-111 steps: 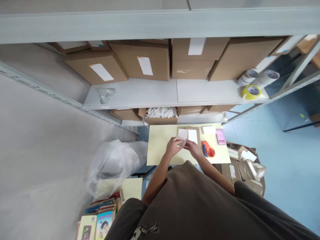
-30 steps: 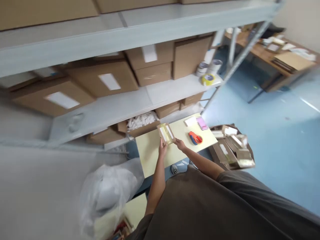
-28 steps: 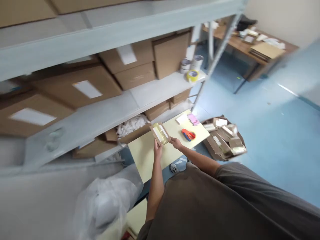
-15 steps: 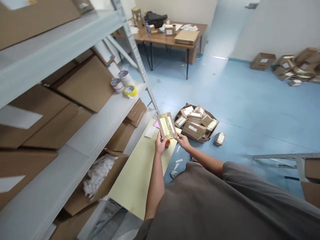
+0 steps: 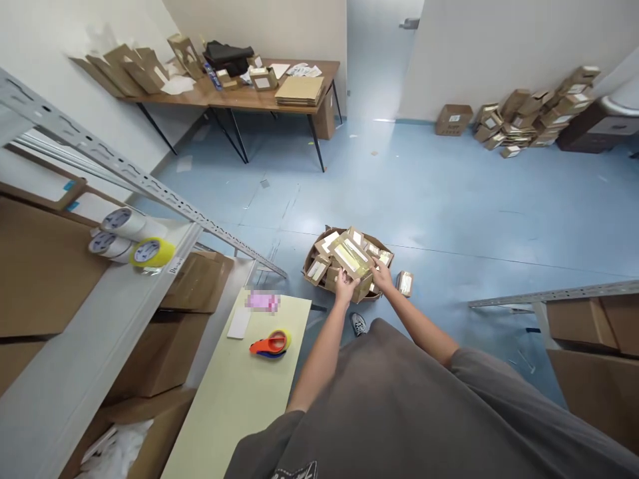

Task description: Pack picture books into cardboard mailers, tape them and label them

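Between both hands I hold a small cardboard box (image 5: 352, 255) with a white label and yellowish tape across its top. My left hand (image 5: 345, 287) grips its near left edge, and my right hand (image 5: 382, 275) grips its right end. The box is over a large open carton (image 5: 310, 274) on the floor, filled with several taped and labelled small boxes; whether it touches them I cannot tell. One more small box (image 5: 405, 283) lies on the floor just right of the carton.
A pale yellow table (image 5: 234, 392) at my left bears an orange tape dispenser (image 5: 269, 344), a white paper and a pink item. Shelving (image 5: 124, 293) with tape rolls stands left. A brown table (image 5: 210, 93) is at the back; piled boxes (image 5: 529, 120) lie far right.
The held box has moved from above the yellow table to over the carton, with both hands still on it. My view has turned right, and the tape dispenser is now uncovered.
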Demonstrator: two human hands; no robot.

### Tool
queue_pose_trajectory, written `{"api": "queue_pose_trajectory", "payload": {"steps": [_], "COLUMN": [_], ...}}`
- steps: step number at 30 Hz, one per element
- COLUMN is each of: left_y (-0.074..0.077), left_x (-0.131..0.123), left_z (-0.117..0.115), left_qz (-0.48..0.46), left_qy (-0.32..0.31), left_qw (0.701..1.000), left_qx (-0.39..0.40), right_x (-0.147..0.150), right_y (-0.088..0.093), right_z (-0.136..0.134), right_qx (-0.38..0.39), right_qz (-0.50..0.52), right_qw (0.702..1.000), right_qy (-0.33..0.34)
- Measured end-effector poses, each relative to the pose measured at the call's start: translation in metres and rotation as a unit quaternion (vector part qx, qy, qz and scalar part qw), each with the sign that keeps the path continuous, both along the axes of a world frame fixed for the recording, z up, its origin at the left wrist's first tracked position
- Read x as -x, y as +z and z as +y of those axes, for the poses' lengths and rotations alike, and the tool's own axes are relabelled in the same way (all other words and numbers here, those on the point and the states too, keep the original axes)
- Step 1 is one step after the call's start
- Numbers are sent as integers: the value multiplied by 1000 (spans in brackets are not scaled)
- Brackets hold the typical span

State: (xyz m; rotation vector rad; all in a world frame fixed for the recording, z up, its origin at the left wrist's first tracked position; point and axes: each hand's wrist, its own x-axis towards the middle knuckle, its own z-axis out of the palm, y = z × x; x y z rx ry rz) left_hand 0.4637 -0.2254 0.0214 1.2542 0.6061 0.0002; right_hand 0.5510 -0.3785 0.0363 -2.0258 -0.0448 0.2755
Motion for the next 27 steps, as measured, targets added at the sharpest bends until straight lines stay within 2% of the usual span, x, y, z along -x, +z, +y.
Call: {"api": "queue_pose_trajectory", "payload": {"steps": [2,5,9,13,19,23,27], "left_y": [-4,-6,-1,8,29,46,66], "left_x": [-11,-15,-5,12,58,117,201], "left_z": [-6,11,55,88,110,126,148], "left_qz": [36,46,34,44,43,30,40], "left_qy": [39,106,175,234,269,305,367], "left_qw": [998,993,981,962,938,917,880], "left_qx": [14,-7,-80,-135,-215,-256,-299], "right_x": [-39,-78,-87,-68,-34,3,65], "right_y": [-1,-9,-23,-24,-1,20,40], "right_z": [-9,-17,-12,18,88,144,206], "right_qx": [5,42,39,6,-34,-47,-46], "right_qz": [2,40,33,8,-32,-52,-76], "right_qw": [1000,998,999,999,983,963,934], "right_qy": [-4,-40,-14,51,180,261,345]}}
